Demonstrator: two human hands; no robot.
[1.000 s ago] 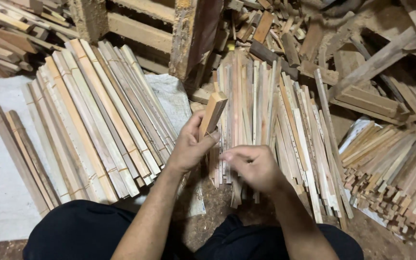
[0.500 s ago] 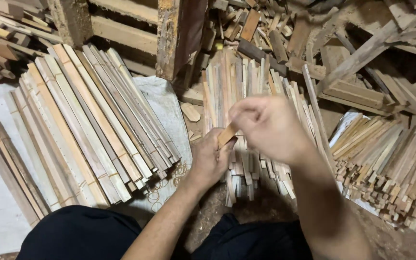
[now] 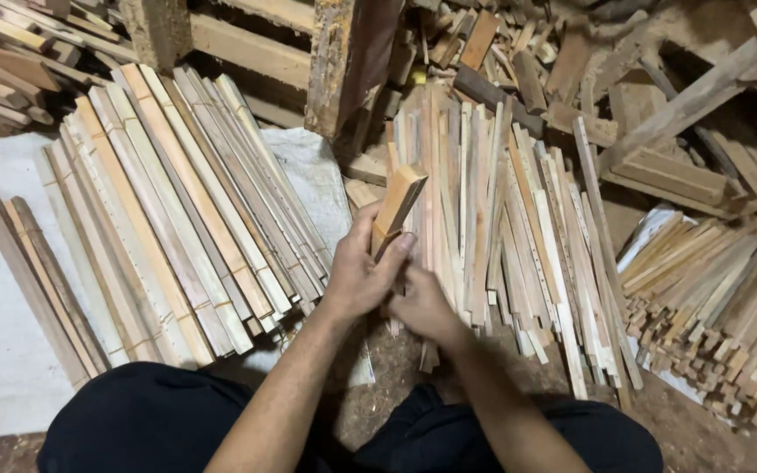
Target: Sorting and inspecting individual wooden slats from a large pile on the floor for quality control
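Note:
My left hand (image 3: 357, 276) is shut around a short light-brown wooden piece (image 3: 396, 203), which points up and away, tilted right. My right hand (image 3: 424, 308) sits just below and right of the left, curled and pressed against it. Its fingers are hidden, so I cannot tell what it grips. Both hands hover over the near end of a pile of thin wooden strips (image 3: 505, 236) lying lengthwise in front of me.
Long pale slats (image 3: 168, 210) lie fanned on a white sheet (image 3: 2, 368) at left. A heap of short sticks (image 3: 720, 307) is at right. An upright rough wooden post (image 3: 348, 61) and scrap offcuts (image 3: 519, 52) stand behind. My dark-trousered knees fill the bottom edge.
My right hand, which was raised at the top of the piece half a second ago, has dropped below the left hand. The piece stands more upright in my left hand.

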